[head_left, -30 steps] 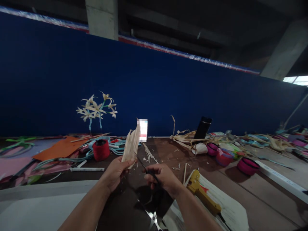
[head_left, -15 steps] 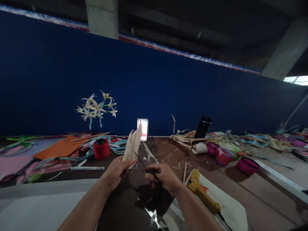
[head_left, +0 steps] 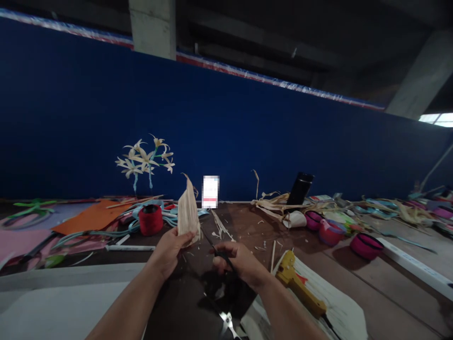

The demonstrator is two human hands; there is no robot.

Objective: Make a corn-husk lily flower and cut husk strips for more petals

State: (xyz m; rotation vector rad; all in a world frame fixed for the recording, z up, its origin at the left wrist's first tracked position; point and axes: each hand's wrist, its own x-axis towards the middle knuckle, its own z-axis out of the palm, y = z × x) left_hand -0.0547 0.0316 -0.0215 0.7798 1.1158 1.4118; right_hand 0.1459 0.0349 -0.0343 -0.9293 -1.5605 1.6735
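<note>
My left hand (head_left: 173,250) pinches the lower end of a pale dried corn husk (head_left: 188,212), which stands upright with its pointed tip at the top. To its right, my right hand (head_left: 237,262) is closed around dark-handled scissors (head_left: 223,255). Their blades point up and left toward the husk's lower right edge; whether they touch it I cannot tell. A second pair of scissors (head_left: 227,321), silver-bladed, lies on the dark table (head_left: 170,302) below my hands. Narrow husk strips (head_left: 221,225) and small scraps lie just beyond the hands.
A yellow glue gun (head_left: 300,288) rests on paper at the right. A red roll (head_left: 150,220), orange paper (head_left: 92,216) and a white pen (head_left: 130,248) lie left. Husk flowers (head_left: 144,158) stand behind them. A pixelated screen (head_left: 210,191) and black bottle (head_left: 299,189) stand at the back.
My left hand has moved the husk slightly left and turned it, so its broad face shows and it no longer overlaps the screen. The scissors remain in my right hand, nearly unmoved.
</note>
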